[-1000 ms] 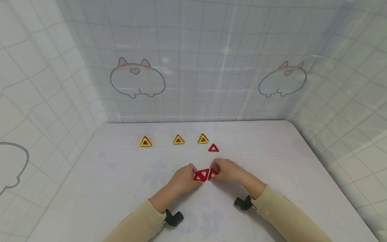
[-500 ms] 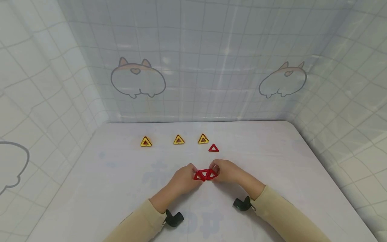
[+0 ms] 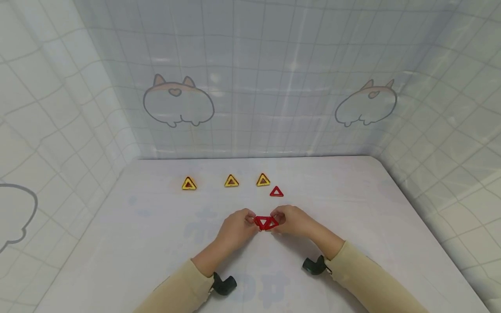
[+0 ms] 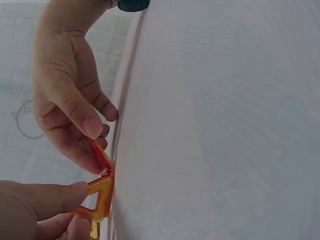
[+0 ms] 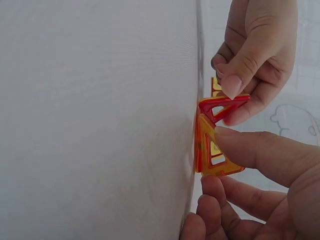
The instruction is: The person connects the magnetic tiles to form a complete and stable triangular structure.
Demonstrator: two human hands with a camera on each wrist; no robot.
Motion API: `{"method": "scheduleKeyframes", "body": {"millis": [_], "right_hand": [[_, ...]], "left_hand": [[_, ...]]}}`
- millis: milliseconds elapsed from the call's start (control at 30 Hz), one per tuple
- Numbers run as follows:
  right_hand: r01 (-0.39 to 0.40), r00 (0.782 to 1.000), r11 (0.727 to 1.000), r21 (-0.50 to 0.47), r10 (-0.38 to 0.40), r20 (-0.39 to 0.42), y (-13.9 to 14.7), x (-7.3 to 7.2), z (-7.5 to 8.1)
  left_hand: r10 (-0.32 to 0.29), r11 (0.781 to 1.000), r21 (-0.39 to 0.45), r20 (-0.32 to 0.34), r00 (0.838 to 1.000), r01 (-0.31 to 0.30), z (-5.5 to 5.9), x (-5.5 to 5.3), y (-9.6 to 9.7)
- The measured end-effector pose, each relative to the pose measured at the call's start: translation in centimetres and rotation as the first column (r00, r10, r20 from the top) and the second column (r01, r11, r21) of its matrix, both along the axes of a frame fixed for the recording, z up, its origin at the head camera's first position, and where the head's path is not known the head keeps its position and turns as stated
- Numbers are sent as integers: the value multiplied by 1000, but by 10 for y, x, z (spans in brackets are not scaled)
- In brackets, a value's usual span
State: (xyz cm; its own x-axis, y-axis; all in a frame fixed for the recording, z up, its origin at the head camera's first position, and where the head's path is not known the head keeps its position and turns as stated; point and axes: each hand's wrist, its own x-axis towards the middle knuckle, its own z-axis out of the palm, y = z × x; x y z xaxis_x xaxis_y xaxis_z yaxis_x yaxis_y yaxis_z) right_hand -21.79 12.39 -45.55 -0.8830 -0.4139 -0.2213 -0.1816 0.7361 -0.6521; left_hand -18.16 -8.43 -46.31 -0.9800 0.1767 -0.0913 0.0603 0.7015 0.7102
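Three red see-through triangular magnetic tiles stand joined in a row between the hands. My left hand point(image 3: 236, 227) pinches the left tile point(image 5: 225, 99) between thumb and fingers. At the other end my right hand point(image 3: 292, 220) pinches the right tile point(image 5: 227, 168), its thumb on the face. Both outer tiles tilt up from the middle tile point(image 3: 267, 224), which lies low, close over the table; from the wrist views it shows edge-on. Fingers cover parts of the outer tiles.
One loose red triangular tile point(image 3: 276, 195) lies on the white table point(image 3: 332, 187) beyond the hands. Behind it are three yellow triangular pieces in a row: left point(image 3: 189, 188), middle point(image 3: 231, 185) and right point(image 3: 263, 184). Tile-patterned sheeting point(image 3: 274, 87) walls the back and sides.
The right tile, at first apart from the other two, has come against the middle one. The hands have since moved slightly away from the body, and the outer tiles now tilt up more.
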Motion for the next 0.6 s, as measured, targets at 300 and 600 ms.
{"method": "scheduleKeyframes", "body": {"millis": [300,600], "right_hand": [[11,1000,1000,-18,-11,23,1,-1,-1],[-6,1000,999,-35,7,11,2,-2,-1]], "left_hand": [[10,998,54,30,999,-12,-5,-3,-3],[-44,989,147,72,996,33,-7,-7,-10]]}}
